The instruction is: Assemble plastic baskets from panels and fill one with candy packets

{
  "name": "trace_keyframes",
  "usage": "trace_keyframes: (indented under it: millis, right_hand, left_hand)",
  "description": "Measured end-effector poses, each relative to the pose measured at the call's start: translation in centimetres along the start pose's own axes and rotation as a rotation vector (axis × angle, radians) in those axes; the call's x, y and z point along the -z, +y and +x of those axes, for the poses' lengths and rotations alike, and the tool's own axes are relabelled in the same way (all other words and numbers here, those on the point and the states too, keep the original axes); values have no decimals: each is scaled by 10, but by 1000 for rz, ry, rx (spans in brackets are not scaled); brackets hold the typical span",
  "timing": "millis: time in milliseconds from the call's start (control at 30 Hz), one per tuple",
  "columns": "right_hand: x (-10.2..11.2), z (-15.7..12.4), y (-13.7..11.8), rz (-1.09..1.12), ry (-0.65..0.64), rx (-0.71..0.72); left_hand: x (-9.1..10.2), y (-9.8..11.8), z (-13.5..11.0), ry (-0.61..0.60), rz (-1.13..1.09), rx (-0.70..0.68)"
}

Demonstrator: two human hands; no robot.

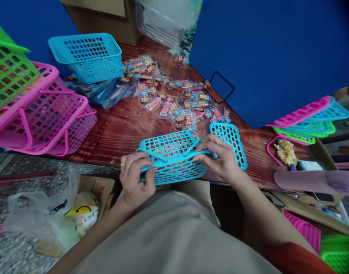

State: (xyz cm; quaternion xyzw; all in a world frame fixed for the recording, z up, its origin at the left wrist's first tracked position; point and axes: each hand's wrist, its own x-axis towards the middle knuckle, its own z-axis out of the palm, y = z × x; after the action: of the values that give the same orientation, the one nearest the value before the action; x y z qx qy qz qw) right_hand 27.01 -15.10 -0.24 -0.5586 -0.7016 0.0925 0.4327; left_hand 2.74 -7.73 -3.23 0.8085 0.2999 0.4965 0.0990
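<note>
A small blue plastic basket filled with toy packets sits at the near edge of the wooden table. My left hand grips its left end, fingers curled on the rim and handle. My right hand pinches the basket's right rim where the thin blue handle meets it. A blue perforated lid lies just behind my right hand. A heap of small cartoon-printed packets spreads over the table beyond the basket.
Another blue basket stands at the back left on plastic bags. Pink baskets and a green one stack at the left. Coloured lids pile at the right. A cardboard box stands behind. A plastic bag lies on the floor.
</note>
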Motion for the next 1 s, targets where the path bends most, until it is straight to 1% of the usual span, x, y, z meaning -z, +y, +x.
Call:
trace_keyframes:
  millis: [167, 333, 433, 500, 567, 633, 700, 767, 867, 933, 1000]
  right_hand:
    - [-12, -9, 12, 58, 139, 51]
    - [-24, -13, 21, 134, 217, -19]
    - [-31, -4, 25, 76, 304, -45]
    - [-35, 11, 29, 4, 339, -70]
    - [-38, 33, 38, -38, 322, -111]
    - [-41, 57, 51, -39, 275, -149]
    - [-46, 79, 67, -12, 225, -181]
    - [-51, 95, 83, 45, 161, -240]
    - [-58, 106, 98, 138, 71, -356]
    - [-61, 107, 101, 169, 77, -394]
    - [-63, 105, 101, 214, 99, -418]
  left_hand:
    - [-3, 0, -1, 43, 16, -46]
    - [-3, 1, 2, 12, 46, -32]
    - [-6, -6, 15, 13, 15, 8]
    - [-11, -16, 29, 14, -22, 84]
    - [-18, -31, 48, -20, -50, 204]
    - [-27, -49, 67, -83, -88, 336]
    - [-37, -69, 83, -147, -151, 413]
    - [-47, -87, 95, -217, -229, 465]
    - [-58, -104, 103, -297, -369, 588]
    - [-61, -109, 104, -313, -439, 626]
    - [-62, -111, 104, -319, -455, 611]
